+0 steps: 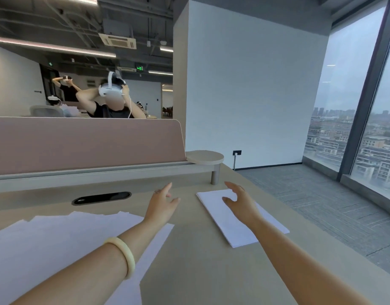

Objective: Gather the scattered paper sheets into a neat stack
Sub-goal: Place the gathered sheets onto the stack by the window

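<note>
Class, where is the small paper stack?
Head view: the small paper stack lies on the desk, right side, beneath the right hand, before the round shelf.

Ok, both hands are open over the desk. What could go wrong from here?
1. The left forearm and its bangle cross over the scattered sheets. Sweeping the left hand back could drag or crease them.
2. The small stack lies toward the desk's right edge. A careless push from the right hand might fan it out or slide it closer to that edge.
</note>
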`<state>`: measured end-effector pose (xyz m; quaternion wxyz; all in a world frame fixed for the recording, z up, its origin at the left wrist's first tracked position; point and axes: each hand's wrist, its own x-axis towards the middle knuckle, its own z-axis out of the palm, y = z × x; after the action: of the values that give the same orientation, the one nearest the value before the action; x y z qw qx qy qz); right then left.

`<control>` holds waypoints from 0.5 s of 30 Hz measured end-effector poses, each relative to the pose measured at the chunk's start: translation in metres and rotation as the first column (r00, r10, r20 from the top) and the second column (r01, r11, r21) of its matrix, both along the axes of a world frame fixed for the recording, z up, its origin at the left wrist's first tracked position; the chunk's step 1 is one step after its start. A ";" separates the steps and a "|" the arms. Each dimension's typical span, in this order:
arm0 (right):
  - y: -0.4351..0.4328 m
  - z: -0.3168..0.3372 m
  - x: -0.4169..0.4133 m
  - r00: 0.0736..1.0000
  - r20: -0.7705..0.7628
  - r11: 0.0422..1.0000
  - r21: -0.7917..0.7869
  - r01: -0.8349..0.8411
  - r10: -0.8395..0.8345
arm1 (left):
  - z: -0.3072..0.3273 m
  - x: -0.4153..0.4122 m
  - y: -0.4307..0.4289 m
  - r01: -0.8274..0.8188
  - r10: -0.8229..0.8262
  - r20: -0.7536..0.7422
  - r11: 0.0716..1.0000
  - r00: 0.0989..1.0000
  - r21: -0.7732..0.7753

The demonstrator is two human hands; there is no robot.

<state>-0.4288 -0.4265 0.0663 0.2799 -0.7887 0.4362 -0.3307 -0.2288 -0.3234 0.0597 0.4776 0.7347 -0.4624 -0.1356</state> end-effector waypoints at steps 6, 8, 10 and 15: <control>0.067 0.009 0.064 0.988 0.034 0.988 0.004 -0.152 0.151 | 0.016 0.055 0.082 -0.119 0.119 -0.008 0.992 0.993 -0.048; 0.086 0.009 0.088 0.980 0.015 0.980 0.004 -0.197 0.197 | 0.018 0.077 0.111 -0.177 0.176 -0.021 0.982 0.984 -0.066; 0.105 0.008 0.112 0.971 0.005 0.971 0.015 -0.239 0.239 | 0.018 0.100 0.141 -0.236 0.236 -0.018 0.969 0.972 -0.065; 0.140 -0.005 0.165 0.941 0.006 0.938 0.070 -0.338 0.339 | 0.012 0.153 0.214 -0.382 0.380 -0.046 0.923 0.924 -0.056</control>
<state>-0.2638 -0.2863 0.0617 0.3590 -0.8425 0.3064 -0.2598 -0.0760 -0.1095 0.0721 0.5258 0.7925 -0.3067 -0.0380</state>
